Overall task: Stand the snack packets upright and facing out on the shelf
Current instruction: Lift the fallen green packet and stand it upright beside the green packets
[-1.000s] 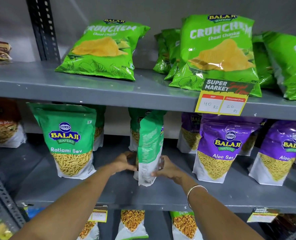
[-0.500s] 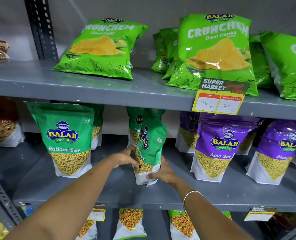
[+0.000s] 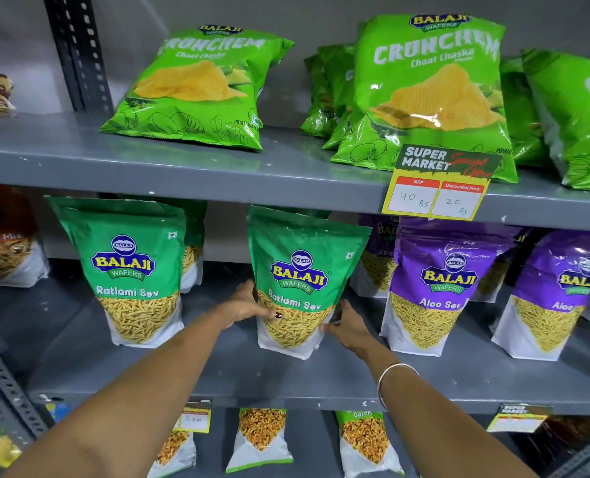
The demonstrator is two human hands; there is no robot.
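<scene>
Ratlami Sev packet (image 3: 298,281) stands on the middle shelf (image 3: 286,377), label outward, leaning slightly. Left hand (image 3: 248,303) and right hand (image 3: 347,324) grip its lower sides. Risk: released off-balance, the soft pouch may topple forward.

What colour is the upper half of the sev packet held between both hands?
Green, on the Ratlami Sev stand-up pouch; its base is white. The head view, the only one, shows it.

Glossy plastic Ratlami Sev packet (image 3: 300,281) stands on a matt grey painted metal shelf (image 3: 252,377).
</scene>
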